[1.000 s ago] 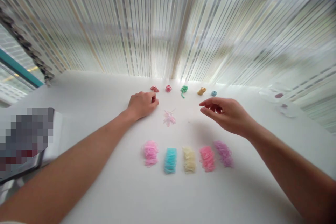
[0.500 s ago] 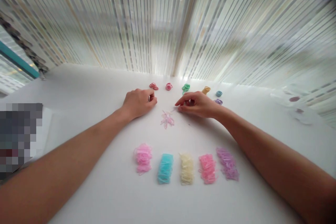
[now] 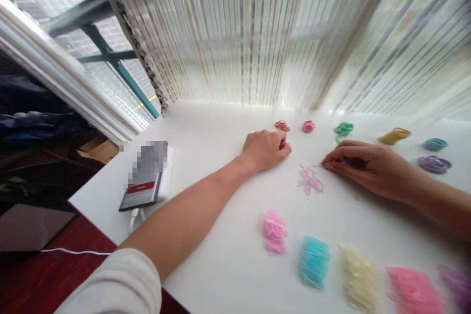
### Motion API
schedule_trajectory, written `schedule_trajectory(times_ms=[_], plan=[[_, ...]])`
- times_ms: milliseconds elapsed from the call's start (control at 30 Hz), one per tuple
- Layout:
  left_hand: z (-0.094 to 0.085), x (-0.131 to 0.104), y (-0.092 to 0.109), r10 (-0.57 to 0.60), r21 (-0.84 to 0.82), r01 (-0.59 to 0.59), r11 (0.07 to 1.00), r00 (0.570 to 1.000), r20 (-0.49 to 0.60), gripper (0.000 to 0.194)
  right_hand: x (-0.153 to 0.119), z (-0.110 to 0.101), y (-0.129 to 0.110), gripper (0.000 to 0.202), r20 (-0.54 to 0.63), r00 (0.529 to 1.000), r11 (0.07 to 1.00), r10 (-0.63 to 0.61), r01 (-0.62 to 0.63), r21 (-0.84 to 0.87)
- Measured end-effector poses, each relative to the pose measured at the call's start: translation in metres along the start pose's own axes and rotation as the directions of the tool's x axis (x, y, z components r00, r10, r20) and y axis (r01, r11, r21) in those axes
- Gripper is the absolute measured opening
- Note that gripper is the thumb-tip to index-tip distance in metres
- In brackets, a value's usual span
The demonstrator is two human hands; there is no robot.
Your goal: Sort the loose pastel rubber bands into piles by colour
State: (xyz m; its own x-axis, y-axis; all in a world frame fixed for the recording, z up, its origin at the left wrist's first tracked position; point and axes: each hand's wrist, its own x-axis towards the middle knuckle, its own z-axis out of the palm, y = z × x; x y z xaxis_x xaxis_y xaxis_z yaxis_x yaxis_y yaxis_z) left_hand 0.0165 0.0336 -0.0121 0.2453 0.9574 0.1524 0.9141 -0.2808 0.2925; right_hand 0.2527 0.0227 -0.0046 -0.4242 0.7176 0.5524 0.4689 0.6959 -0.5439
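My left hand (image 3: 265, 149) rests on the white table with its fingers curled into a loose fist, and nothing shows in it. Thumb and forefinger of my right hand (image 3: 362, 164) are pinched on a thin pale rubber band, whose end is barely visible at the fingertips. Between the hands lies a small bunch of pale pink and clear rubber bands (image 3: 310, 180), spread like a star. Beyond the hands are little heaps of red bands (image 3: 282, 125), pink bands (image 3: 308, 126) and green bands (image 3: 344, 129).
Nearer me lie piles of pink (image 3: 275, 230), turquoise (image 3: 315, 261), cream (image 3: 358, 277), coral-pink (image 3: 415, 289) and purple bands (image 3: 456, 279). Yellow (image 3: 395, 136), blue (image 3: 435, 144) and violet bands (image 3: 434, 164) sit at right. A phone (image 3: 142, 194) with a cable lies left; a striped curtain (image 3: 235, 34) hangs behind.
The view has swung left, so the table things appear farther right and the phone, window and table edge show. Both hands keep nearly the same pose beside the pale bunch.
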Motion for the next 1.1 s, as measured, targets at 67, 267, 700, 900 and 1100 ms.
schedule_trajectory(times_ms=[67, 267, 700, 900, 1100], plan=[[-0.001, 0.000, 0.000, 0.013, -0.020, -0.013, 1.000, 1.000, 0.017, 0.025, 0.001, 0.010, -0.014, 0.043, -0.058, 0.998, 1.000, -0.001, -0.001, -0.031], [-0.002, 0.001, -0.001, 0.045, -0.068, -0.039, 0.997, 0.995, 0.092, 0.025, -0.011, -0.005, 0.025, 0.032, 0.106, 0.992, 0.995, -0.068, 0.076, -0.072], [-0.006, -0.003, 0.004, 0.055, -0.006, -0.054, 0.999, 0.996, 0.070, 0.032, -0.036, -0.018, 0.083, 0.029, 0.217, 0.976, 0.956, 0.003, 0.061, -0.286], [-0.006, -0.002, 0.003, 0.060, -0.014, -0.059, 0.998, 0.996, 0.062, 0.030, -0.034, -0.018, 0.074, 0.030, 0.214, 0.977, 0.947, 0.008, 0.062, -0.314], [-0.005, -0.003, 0.003, 0.033, -0.021, -0.032, 0.999, 0.998, 0.048, 0.028, -0.033, -0.017, 0.060, 0.031, 0.208, 0.978, 0.944, 0.010, 0.059, -0.324]])
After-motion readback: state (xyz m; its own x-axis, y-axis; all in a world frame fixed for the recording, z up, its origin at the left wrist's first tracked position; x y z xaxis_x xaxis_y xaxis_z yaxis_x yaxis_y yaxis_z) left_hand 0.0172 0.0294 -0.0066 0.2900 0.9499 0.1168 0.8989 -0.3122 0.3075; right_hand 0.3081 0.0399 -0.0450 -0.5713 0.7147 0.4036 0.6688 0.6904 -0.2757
